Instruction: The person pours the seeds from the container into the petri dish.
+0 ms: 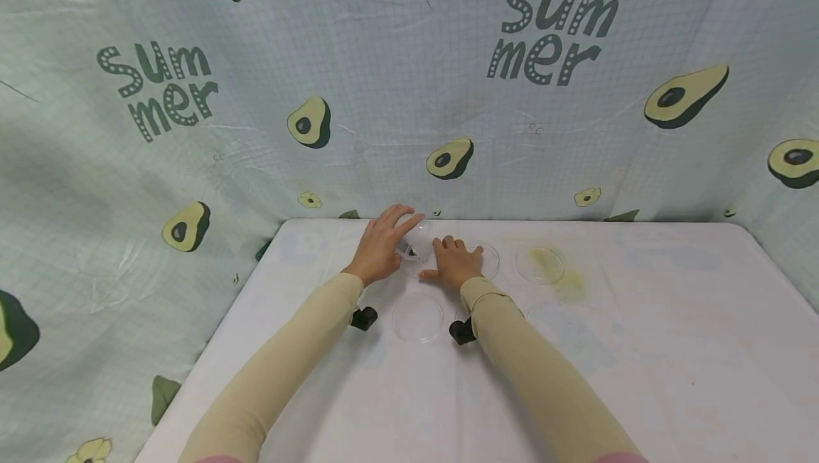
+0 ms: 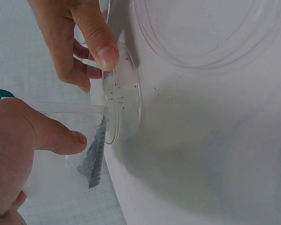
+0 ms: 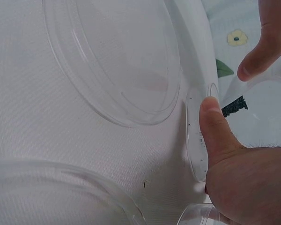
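My left hand [image 1: 380, 246] grips a clear plastic container [image 2: 61, 173], tilted, with a heap of small black grains [image 2: 96, 152] gathered at its lower side. Right beside its mouth is a clear petri dish [image 2: 129, 103], with several black specks scattered in it. My right hand [image 1: 457, 264] holds this dish at the rim, the thumb [image 3: 213, 122] on the near side and the other fingers partly hidden behind the dish. Both hands are close together near the table's far edge.
Other clear round dishes lie on the white table [image 1: 640, 349]: one dish [image 1: 443, 317] nearer me, one dish [image 1: 498, 262] by my right wrist, another dish [image 1: 517, 265] farther right over a yellowish print. A patterned cloth [image 1: 384, 57] hangs behind the far edge.
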`<state>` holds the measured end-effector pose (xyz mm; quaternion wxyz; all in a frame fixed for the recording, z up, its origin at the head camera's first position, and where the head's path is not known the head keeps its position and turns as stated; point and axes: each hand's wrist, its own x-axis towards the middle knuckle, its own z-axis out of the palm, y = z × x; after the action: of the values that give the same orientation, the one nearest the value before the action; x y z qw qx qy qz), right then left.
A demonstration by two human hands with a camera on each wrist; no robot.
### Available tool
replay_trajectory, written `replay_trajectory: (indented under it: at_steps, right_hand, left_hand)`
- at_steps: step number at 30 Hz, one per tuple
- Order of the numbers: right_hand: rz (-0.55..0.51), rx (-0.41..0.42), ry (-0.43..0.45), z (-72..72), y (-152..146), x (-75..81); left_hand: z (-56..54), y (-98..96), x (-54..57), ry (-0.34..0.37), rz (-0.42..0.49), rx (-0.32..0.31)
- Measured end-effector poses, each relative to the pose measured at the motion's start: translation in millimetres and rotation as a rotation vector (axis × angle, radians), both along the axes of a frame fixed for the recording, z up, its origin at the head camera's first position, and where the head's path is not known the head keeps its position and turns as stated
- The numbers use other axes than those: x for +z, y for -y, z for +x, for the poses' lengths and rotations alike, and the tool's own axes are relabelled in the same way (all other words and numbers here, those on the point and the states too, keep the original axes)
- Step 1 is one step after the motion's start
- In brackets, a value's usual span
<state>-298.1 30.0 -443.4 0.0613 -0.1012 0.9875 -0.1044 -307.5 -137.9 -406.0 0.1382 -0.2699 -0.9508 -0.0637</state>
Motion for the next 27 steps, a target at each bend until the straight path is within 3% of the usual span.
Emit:
replay_trajectory:
  at_steps: [27]
  right_hand:
    - [0.001,-0.008,0.008,1.2,1.7,-2.1]
  left_hand:
    - [0.5,-0.5,0.7,-0.014,-0.059,-0.009]
